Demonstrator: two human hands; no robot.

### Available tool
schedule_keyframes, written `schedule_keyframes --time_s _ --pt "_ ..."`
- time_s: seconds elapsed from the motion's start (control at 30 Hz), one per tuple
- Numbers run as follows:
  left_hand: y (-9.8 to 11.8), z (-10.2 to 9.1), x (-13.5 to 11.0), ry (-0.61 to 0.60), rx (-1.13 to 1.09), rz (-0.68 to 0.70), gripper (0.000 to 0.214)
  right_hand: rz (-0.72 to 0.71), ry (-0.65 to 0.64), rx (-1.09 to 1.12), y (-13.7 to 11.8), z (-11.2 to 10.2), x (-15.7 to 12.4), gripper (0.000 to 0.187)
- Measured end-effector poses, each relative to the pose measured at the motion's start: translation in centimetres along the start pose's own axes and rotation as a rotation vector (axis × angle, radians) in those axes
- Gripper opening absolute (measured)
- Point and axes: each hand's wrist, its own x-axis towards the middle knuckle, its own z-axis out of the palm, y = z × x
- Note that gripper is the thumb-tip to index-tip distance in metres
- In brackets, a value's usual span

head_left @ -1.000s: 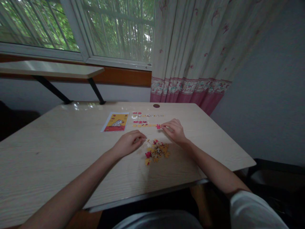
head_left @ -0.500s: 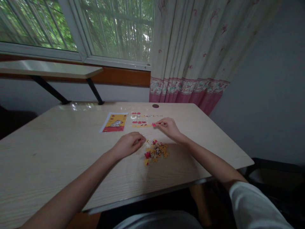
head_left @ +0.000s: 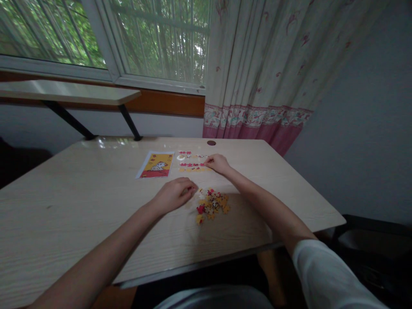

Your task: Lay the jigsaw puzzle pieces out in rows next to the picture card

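My right hand (head_left: pixel 218 164) pinches a red puzzle piece at the right end of a row of red puzzle pieces (head_left: pixel 189 165). The fingers partly cover that piece. My left hand (head_left: pixel 176 193) rests on the table with fingers curled and thumb and fingertips close together; whether anything is between them is too small to make out. Just right of its fingertips lies a loose pile of yellow, red and white puzzle pieces (head_left: pixel 212 204). Below the red row runs a row of yellow pieces (head_left: pixel 195 170), and above it are a mixed row (head_left: pixel 196 156) and a short red row (head_left: pixel 184 152).
A picture sheet (head_left: pixel 157 165) with a spotted animal on yellow and red lies left of the rows. A raised shelf (head_left: pixel 71 93) on black legs stands at the table's back left. Behind are a window and a curtain (head_left: pixel 254 86). A round dark disc (head_left: pixel 211 143) sits near the back edge.
My right hand has moved slightly left and away from me, carrying the red puzzle piece to the end of the red row. The left hand has stayed in place.
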Motion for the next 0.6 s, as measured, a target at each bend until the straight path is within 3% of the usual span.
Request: schedule_keyframes --time_s 0.43,0.6 --pt "0.0 -0.1 0.0 0.0 -0.002 -0.004 0.019 -0.001 -0.028 -0.068 0.0 -0.4 0.1 0.017" --pt "-0.2 -0.3 0.0 0.004 0.014 -0.013 0.021 -0.128 -0.023 -0.011 -0.4 -1.9 -2.3 0.018"
